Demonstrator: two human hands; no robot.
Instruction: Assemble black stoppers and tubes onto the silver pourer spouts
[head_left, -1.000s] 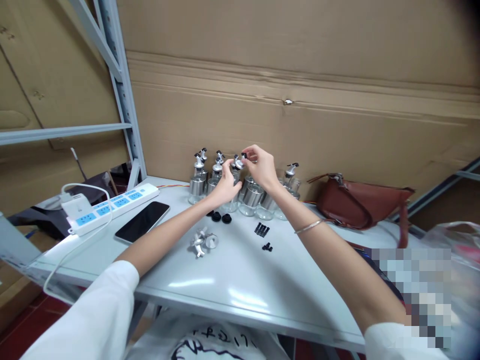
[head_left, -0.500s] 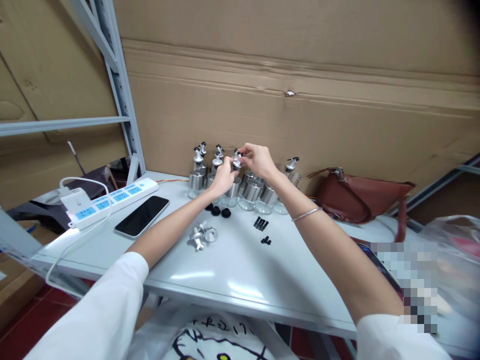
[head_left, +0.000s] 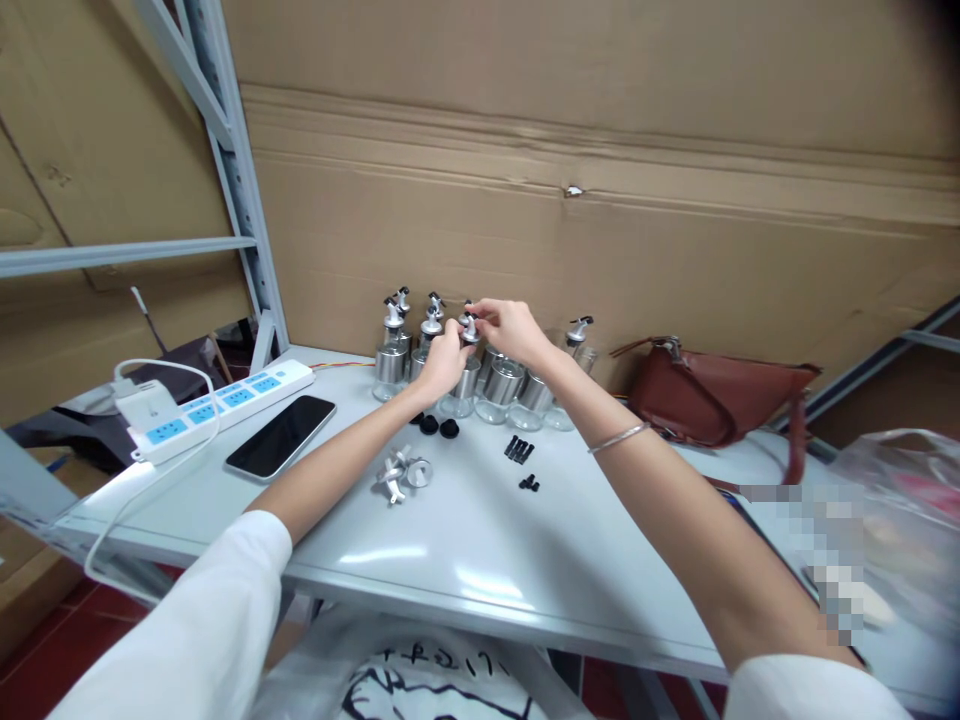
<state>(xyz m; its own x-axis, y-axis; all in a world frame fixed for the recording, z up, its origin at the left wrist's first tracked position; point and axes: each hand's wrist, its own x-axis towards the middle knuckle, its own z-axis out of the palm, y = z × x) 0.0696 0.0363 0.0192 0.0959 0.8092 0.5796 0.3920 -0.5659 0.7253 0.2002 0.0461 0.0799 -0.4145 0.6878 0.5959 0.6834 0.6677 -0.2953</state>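
Note:
A glass oil bottle with a steel sleeve (head_left: pixel 466 380) stands in a group of similar bottles at the back of the table. My left hand (head_left: pixel 444 362) is closed around its neck, just below the silver pour spout (head_left: pixel 470 329). Fingers of my right hand (head_left: pixel 511 331) pinch at the top of that spout; the exact contact is partly hidden. To the left, several bottles (head_left: pixel 390 370) carry spouts with black flip caps. Loose silver spouts (head_left: pixel 405 472), black stoppers (head_left: pixel 448 428), short black pieces (head_left: pixel 529 483) and longer black strips (head_left: pixel 519 449) lie in front.
A phone (head_left: pixel 282 437) and a white power strip (head_left: pixel 225 408) with a cable lie at left. A brown handbag (head_left: pixel 727 395) and a clear plastic bag (head_left: pixel 907 510) are at right. Cardboard (head_left: pixel 600 260) stands behind the bottles, beside a metal shelf post (head_left: pixel 251 190).
My right hand has come slightly down and left at the spout. The left hand keeps its grip on the bottle, and the view has shifted a little.

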